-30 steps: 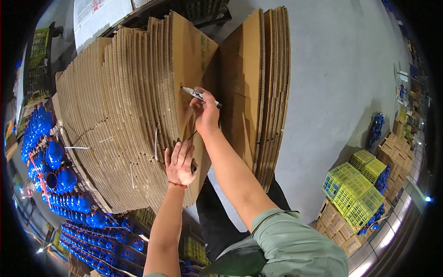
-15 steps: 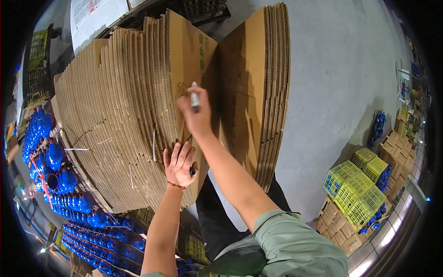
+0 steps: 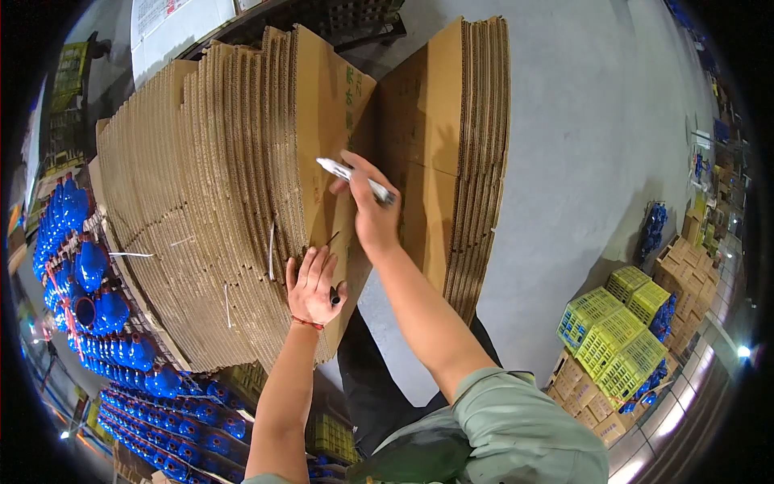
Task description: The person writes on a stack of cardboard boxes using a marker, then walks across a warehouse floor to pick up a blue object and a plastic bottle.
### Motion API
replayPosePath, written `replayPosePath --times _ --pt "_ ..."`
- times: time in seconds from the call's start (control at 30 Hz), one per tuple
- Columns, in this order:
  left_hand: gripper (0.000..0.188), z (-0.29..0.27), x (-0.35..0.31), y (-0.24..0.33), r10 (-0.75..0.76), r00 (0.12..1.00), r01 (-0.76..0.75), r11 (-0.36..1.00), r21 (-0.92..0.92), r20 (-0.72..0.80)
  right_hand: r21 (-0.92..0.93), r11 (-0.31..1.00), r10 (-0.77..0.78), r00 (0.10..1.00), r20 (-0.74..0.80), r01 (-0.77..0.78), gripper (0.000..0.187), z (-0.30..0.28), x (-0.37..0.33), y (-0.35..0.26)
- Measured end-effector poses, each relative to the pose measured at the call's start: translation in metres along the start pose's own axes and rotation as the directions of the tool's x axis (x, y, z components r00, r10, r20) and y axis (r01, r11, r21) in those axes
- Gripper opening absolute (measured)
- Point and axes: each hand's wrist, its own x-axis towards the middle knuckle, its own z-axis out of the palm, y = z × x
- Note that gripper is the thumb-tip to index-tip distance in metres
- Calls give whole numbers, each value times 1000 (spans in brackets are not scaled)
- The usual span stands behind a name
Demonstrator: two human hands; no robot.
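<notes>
My right hand (image 3: 376, 211) grips a white marker pen (image 3: 335, 168), its pale end tilted to the left just off a brown cardboard panel (image 3: 319, 89). That panel faces a parted gap in a thick row of flattened cardboard boxes (image 3: 218, 177), and green print shows along it. Fingers spread, my left hand (image 3: 310, 282) rests on the box edges at the near end of the panel. A small black marker cap (image 3: 334, 296) is tucked beside its thumb. To the right of the gap leans a thinner bundle of flattened boxes (image 3: 481, 153).
Rows of shiny blue parts (image 3: 129, 351) stand to the left and lower left. Yellow-green plastic crates (image 3: 609, 339) sit on cartons (image 3: 592, 395) at the right. Grey floor (image 3: 580, 145) lies beyond the boxes. A dark pallet or rack (image 3: 367, 24) is at the top.
My right hand has moved right and slightly down, away from the panel's left edge, and the marker now lies at a flatter slant. My left hand has stayed in place.
</notes>
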Motion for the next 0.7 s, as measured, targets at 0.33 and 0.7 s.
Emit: replayPosePath --times 0.33,0.7 --pt "49 3 -3 1 -18 999 17 999 32 35 418 878 282 958 -58 -233 24 -3 30 66" --pt "59 8 -5 -4 41 998 -43 997 -57 -42 -623 711 -267 945 188 324 40 15 19 59"
